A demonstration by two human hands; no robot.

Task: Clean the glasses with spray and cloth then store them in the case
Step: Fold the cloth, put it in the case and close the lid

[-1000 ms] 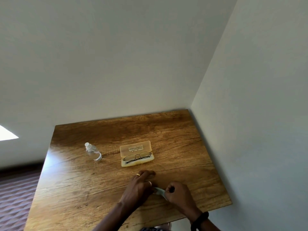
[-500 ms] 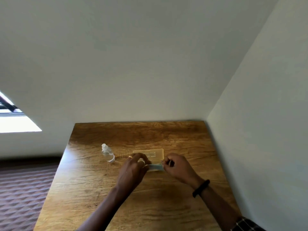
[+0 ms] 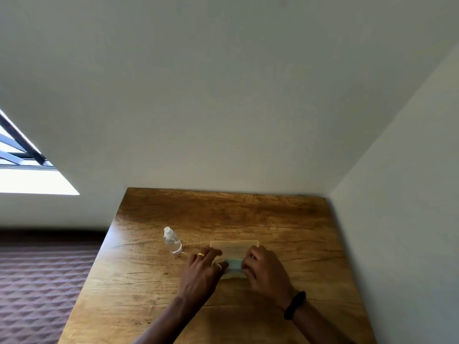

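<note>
Together, both hands point(image 3: 202, 270) point(image 3: 264, 269) pinch the cloth point(image 3: 233, 264) (over the case point(image 3: 234, 245)).

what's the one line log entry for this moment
stage: cloth into case | left hand: pinching cloth | right hand: pinching cloth | case: open, under hands | spray bottle: upright, left of case | glasses: hidden

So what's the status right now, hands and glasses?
Left hand and right hand both pinching the folded cloth over the open case. Glasses hidden. Spray bottle standing clear, left.
</note>
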